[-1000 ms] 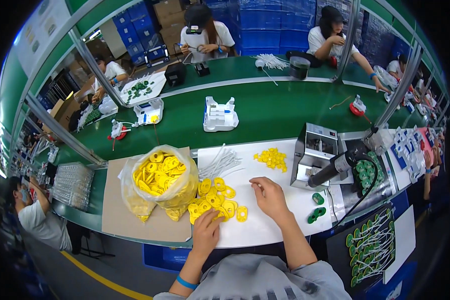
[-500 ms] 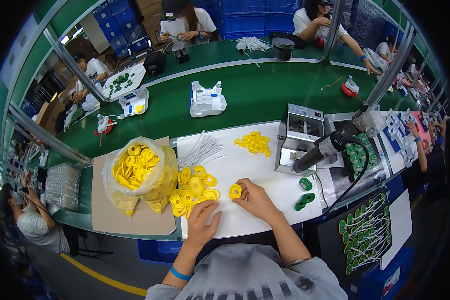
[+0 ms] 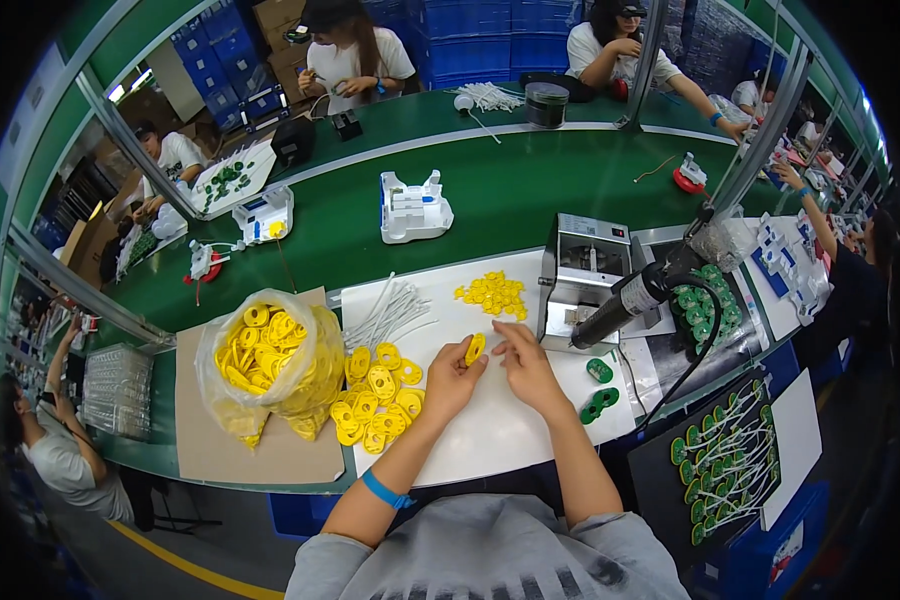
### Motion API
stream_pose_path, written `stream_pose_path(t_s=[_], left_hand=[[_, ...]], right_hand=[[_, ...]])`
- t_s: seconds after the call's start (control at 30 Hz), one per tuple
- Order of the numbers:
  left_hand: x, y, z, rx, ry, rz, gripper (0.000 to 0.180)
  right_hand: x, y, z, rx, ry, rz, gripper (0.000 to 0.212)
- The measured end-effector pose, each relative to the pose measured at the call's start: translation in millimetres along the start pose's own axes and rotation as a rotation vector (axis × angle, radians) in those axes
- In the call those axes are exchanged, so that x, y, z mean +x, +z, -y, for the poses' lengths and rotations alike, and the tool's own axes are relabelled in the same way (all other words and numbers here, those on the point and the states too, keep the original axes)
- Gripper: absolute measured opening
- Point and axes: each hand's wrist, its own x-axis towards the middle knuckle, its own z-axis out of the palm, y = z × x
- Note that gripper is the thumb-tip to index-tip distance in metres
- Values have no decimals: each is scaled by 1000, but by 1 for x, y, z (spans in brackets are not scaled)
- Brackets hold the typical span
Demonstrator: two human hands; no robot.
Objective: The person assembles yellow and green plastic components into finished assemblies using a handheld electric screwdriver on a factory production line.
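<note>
In the middle of the white work sheet, my left hand (image 3: 452,380) pinches a yellow plastic ring-shaped part (image 3: 476,349), held tilted on edge. Close by on its right is my right hand (image 3: 526,372), its fingers apart and nothing seen in them. Just beyond the hands lies a heap of small yellow pieces (image 3: 494,296). Left of my left hand, a loose pile of yellow ring-shaped parts (image 3: 374,402) rests on the sheet. Behind that pile is a bundle of white wires (image 3: 385,312).
A clear bag (image 3: 315,375) full of yellow parts stands on cardboard at left. At right are a metal machine (image 3: 582,285), a black cylindrical tool (image 3: 610,315) and green round parts (image 3: 598,402). Wired green boards (image 3: 725,460) lie farther right. A white housing (image 3: 413,210) sits on the green belt.
The yellow ring-shaped part has passed from my right hand to my left. Both hands have moved forward, the left also to the right, away from the yellow pile.
</note>
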Motion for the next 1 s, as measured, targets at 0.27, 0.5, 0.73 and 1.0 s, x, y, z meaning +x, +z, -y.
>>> stream_pose_path(t_s=[0.27,0.5,0.73,1.0], left_hand=[[14,-5,2,18,263,-241,52],[24,1,9,135,368,-219,52],[32,7,10,345,340,-78,60],[37,35,11,332,488,127,68]], right_hand=[[68,30,1,-658,382,-296,20],[78,20,-22,-628,275,-375,17],[33,3,-17,-155,20,-411,15],[-4,-40,-44,-107,15,-222,9]])
